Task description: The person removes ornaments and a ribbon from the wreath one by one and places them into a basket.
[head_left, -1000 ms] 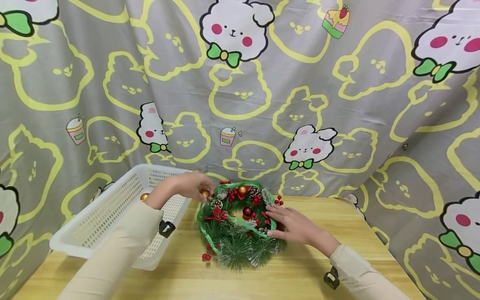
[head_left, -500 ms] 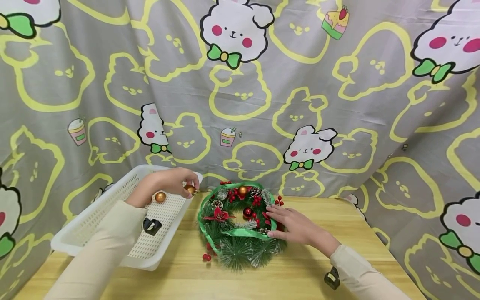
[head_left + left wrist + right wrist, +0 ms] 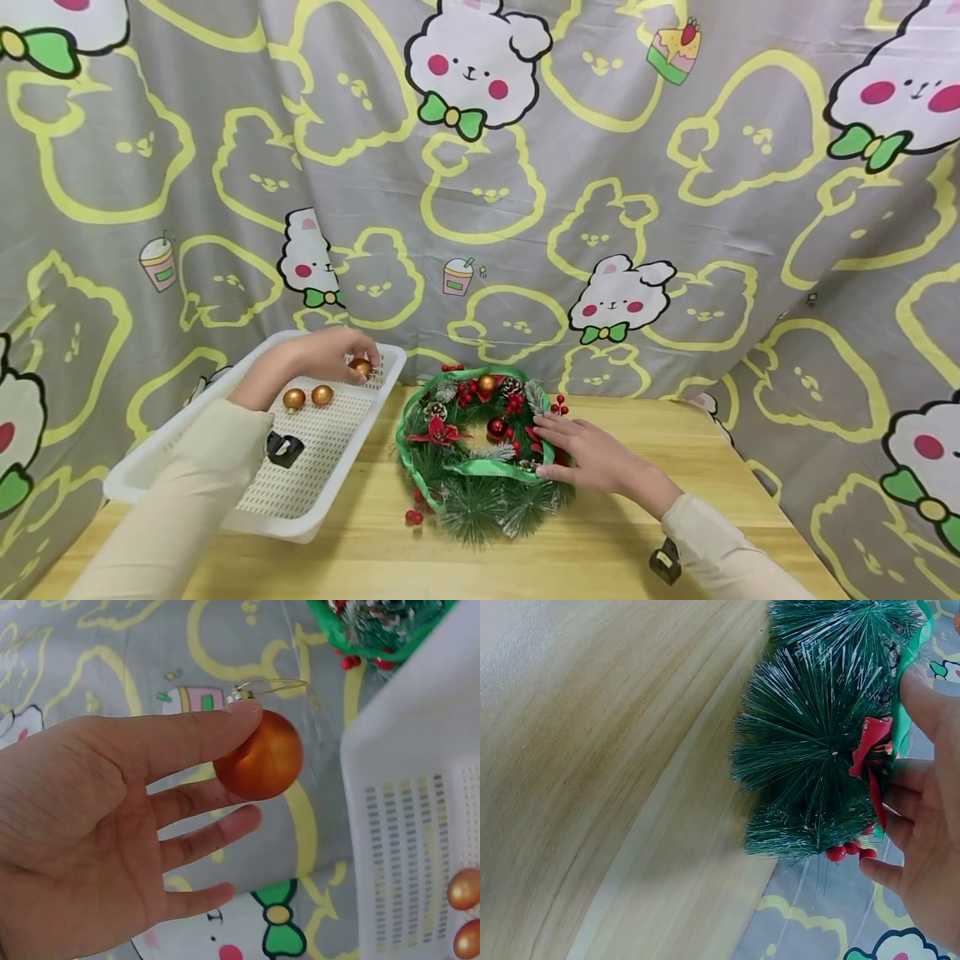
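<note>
My left hand (image 3: pixel 330 354) is above the far end of the white plastic basket (image 3: pixel 393 375). It pinches an orange-gold Christmas ball (image 3: pixel 274 761) between thumb and index finger, the other fingers spread apart; a thin gold hanging loop trails from its cap. Two more such balls, a nearer one (image 3: pixel 293 399) and another one (image 3: pixel 322 394), lie on the basket floor. A green Christmas wreath (image 3: pixel 476 504) with pine cones, red berries and red flowers lies on the table. On its right side rests my right hand (image 3: pixel 592 454), fingers extended, thumb against the green ribbon (image 3: pixel 904 724).
The wooden table (image 3: pixel 600 542) carries basket and wreath side by side. A red ball (image 3: pixel 497 429) and a gold ball (image 3: pixel 487 383) sit in the wreath. Behind hangs a grey cartoon-print curtain (image 3: pixel 510 258).
My left hand has moved left from the wreath's edge to over the basket, carrying the Christmas ball. The ribbon across the wreath has dropped toward its near side. My right hand stays put.
</note>
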